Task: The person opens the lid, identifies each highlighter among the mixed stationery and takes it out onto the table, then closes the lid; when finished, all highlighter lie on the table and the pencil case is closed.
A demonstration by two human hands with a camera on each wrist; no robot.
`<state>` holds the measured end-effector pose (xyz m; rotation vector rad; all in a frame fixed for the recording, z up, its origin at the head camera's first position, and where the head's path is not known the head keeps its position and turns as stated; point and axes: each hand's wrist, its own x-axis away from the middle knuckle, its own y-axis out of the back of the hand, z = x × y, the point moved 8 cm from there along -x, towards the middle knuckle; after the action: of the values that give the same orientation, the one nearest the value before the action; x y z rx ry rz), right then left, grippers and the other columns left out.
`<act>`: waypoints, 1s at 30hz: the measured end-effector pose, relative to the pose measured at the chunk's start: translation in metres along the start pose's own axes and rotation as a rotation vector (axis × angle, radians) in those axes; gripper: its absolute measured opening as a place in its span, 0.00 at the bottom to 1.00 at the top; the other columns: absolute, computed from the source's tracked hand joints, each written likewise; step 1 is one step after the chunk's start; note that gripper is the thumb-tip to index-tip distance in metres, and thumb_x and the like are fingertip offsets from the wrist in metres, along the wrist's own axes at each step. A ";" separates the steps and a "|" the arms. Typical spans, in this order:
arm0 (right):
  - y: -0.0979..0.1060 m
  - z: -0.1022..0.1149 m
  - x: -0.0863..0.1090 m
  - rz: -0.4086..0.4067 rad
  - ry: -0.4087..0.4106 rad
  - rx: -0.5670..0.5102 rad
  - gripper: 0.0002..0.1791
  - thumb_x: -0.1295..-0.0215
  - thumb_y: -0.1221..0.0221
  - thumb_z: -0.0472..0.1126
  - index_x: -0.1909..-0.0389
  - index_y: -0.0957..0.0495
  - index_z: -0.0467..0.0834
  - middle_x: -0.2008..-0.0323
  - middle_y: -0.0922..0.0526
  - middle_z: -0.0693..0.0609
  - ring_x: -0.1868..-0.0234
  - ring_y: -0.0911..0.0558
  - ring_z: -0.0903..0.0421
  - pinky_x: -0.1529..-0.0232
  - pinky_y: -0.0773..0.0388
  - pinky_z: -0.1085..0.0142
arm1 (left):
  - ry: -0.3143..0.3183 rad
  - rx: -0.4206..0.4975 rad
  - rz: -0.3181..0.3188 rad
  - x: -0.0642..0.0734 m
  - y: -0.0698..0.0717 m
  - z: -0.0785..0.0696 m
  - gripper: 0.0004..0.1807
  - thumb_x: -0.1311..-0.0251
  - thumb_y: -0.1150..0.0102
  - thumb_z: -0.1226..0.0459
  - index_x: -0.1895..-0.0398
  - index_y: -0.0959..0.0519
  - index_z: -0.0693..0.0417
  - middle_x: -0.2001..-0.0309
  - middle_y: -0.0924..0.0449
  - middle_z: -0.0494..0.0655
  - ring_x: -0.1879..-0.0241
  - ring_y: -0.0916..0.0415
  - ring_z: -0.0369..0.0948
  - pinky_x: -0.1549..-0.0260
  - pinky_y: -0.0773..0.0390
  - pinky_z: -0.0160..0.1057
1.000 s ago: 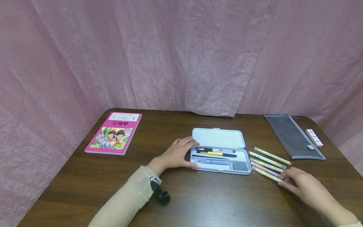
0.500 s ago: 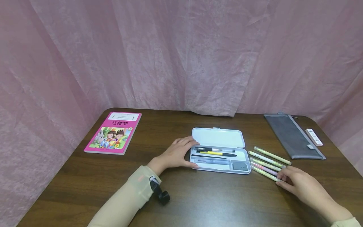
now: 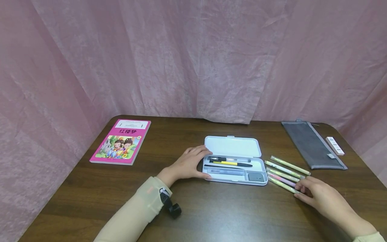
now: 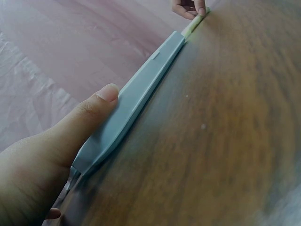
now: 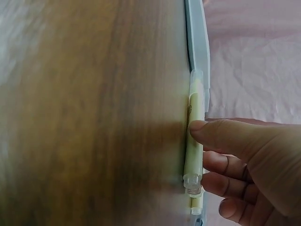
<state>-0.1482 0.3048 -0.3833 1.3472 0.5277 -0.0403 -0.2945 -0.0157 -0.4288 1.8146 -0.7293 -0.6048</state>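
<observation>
An open white pencil case lies in the middle of the table in the head view. Black and yellow pens and a grey eraser are inside it. My left hand holds its left end, the thumb along the front wall. To the right of the case several pastel highlighters lie side by side. My right hand pinches the nearest one, a pale yellow highlighter, at its right end. In the right wrist view its clear cap overlaps the case's edge.
A pink book lies at the table's left. At the right are a grey mesh zip pouch and a small white box. A pink curtain hangs behind the brown table.
My right hand has shifted slightly left, with the nearest highlighters sliding a little towards the case. My left hand stays on the case.
</observation>
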 end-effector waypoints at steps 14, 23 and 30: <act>0.015 0.006 -0.007 -0.053 0.040 -0.024 0.20 0.69 0.25 0.34 0.76 0.24 0.54 0.77 0.31 0.70 0.74 0.36 0.77 0.77 0.36 0.75 | 0.000 -0.002 0.002 0.000 0.001 -0.002 0.48 0.55 0.40 0.30 0.31 0.37 0.40 0.28 0.41 0.44 0.26 0.49 0.42 0.30 0.46 0.52; 0.032 0.013 -0.024 -0.051 0.090 -0.025 0.19 0.63 0.26 0.35 0.72 0.25 0.53 0.76 0.33 0.69 0.74 0.36 0.75 0.77 0.40 0.75 | -0.001 0.001 -0.002 0.000 0.001 -0.002 0.48 0.54 0.40 0.30 0.31 0.37 0.40 0.28 0.41 0.44 0.26 0.48 0.42 0.30 0.46 0.52; 0.042 0.027 -0.041 -0.054 0.128 -0.025 0.20 0.64 0.27 0.33 0.71 0.23 0.52 0.74 0.28 0.68 0.74 0.33 0.74 0.77 0.35 0.75 | -0.003 0.003 -0.005 0.001 0.000 -0.001 0.48 0.55 0.40 0.30 0.31 0.37 0.40 0.28 0.41 0.43 0.26 0.49 0.42 0.29 0.46 0.52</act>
<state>-0.1623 0.2788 -0.3260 1.3169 0.6706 0.0078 -0.2935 -0.0155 -0.4281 1.8192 -0.7275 -0.6100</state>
